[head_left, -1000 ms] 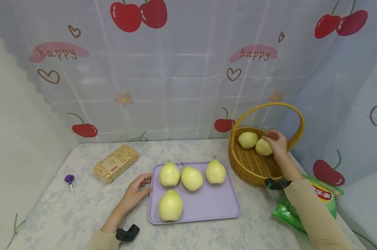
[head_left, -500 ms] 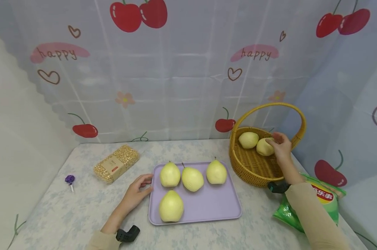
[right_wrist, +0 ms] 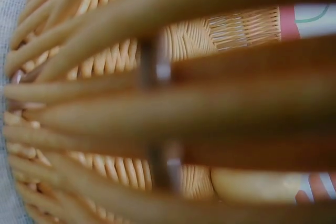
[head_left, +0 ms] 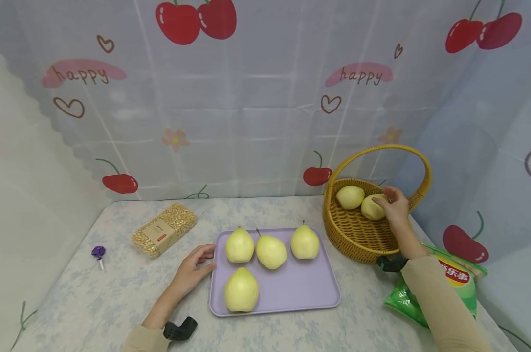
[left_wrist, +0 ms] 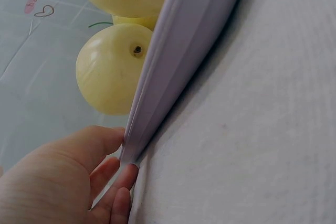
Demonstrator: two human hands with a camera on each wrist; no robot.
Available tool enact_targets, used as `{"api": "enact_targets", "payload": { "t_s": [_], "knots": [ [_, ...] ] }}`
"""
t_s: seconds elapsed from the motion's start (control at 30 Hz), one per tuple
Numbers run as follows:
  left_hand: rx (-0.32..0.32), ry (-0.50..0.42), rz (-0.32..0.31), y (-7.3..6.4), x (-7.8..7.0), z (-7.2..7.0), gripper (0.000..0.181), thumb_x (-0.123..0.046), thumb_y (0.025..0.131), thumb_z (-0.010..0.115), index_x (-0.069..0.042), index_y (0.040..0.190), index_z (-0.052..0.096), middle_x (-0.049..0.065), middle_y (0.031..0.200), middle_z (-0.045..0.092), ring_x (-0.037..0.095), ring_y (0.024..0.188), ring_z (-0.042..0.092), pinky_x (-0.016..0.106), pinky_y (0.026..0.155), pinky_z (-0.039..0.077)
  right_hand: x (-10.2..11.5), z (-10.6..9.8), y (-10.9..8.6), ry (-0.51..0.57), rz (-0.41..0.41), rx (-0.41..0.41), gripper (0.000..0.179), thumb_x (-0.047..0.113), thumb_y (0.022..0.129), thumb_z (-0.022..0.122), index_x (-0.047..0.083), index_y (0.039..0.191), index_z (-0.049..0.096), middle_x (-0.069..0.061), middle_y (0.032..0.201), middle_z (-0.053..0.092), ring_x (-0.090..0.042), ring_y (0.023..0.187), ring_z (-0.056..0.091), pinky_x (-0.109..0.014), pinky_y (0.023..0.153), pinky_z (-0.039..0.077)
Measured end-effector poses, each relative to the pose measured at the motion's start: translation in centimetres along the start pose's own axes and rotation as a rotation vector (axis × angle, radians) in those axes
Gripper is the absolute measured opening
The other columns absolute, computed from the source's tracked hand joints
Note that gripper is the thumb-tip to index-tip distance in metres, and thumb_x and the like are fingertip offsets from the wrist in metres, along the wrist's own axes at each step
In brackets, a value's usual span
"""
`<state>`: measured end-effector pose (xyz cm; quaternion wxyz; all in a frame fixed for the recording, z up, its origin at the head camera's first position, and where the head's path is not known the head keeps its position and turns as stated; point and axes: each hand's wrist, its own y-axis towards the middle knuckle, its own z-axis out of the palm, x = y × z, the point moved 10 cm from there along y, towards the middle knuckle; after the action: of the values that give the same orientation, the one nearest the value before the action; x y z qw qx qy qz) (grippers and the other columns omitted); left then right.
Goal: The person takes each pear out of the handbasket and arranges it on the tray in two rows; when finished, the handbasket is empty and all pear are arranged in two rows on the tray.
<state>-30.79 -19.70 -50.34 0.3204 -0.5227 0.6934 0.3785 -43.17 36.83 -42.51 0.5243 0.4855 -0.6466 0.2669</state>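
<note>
In the head view my left hand touches the left rim of a lilac tray. The left wrist view shows its thumb and fingertips against the rim, fingers relaxed. Pale yellow pears lie on the tray: three in a back row, such as the middle pear, and a front-left pear. At right, my right hand reaches into a wicker basket, thumb and fingers curved round the right side of a pear. Another pear lies beside it. In the right wrist view, wicker strands largely hide the hand.
The basket's tall handle arches over its pears. A green snack bag lies under the right forearm. A pack of yellow kernels and a purple lollipop lie at left. A printed curtain hangs behind the table.
My right hand has shifted slightly right and lower beside the right-hand pear in the basket. The pear has stayed in place. My left hand remains at the tray rim.
</note>
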Motion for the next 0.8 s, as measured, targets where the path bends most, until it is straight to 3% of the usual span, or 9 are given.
{"api": "enact_targets", "payload": {
  "t_s": [0.3, 0.67, 0.8],
  "knots": [
    [-0.002, -0.004, 0.001, -0.1, 0.0, -0.1, 0.045, -0.017, 0.089, 0.066, -0.01, 0.132, 0.055, 0.007, 0.13, 0.058, 0.017, 0.109, 0.059, 0.026, 0.095, 0.046, -0.4, 0.7, 0.3, -0.037, 0.024, 0.061, 0.068, 0.012, 0.09, 0.063, 0.0, 0.147, 0.027, -0.022, 0.152, 0.031, -0.034, 0.142, 0.027, -0.044, 0.118, 0.024],
    [-0.003, -0.005, 0.014, 0.0, 0.0, 0.1, 0.044, -0.017, 0.089, 0.066, -0.008, 0.131, 0.055, 0.009, 0.129, 0.059, 0.022, 0.109, 0.06, 0.027, 0.095, 0.047, -0.5, 0.7, 0.1, -0.058, 0.003, 0.073, 0.071, 0.006, 0.09, 0.062, -0.001, 0.149, 0.022, -0.025, 0.152, 0.03, -0.037, 0.142, 0.027, -0.048, 0.116, 0.026],
    [-0.003, -0.009, -0.001, 0.0, 0.0, -0.1, 0.044, -0.017, 0.089, 0.067, -0.01, 0.131, 0.055, 0.007, 0.13, 0.059, 0.019, 0.109, 0.059, 0.025, 0.095, 0.046, -0.8, 1.5, 0.0, -0.103, 0.025, 0.159, 0.081, 0.008, 0.09, 0.063, -0.001, 0.151, 0.012, -0.029, 0.152, 0.026, -0.042, 0.141, 0.025, -0.051, 0.115, 0.027]
  ]
}}
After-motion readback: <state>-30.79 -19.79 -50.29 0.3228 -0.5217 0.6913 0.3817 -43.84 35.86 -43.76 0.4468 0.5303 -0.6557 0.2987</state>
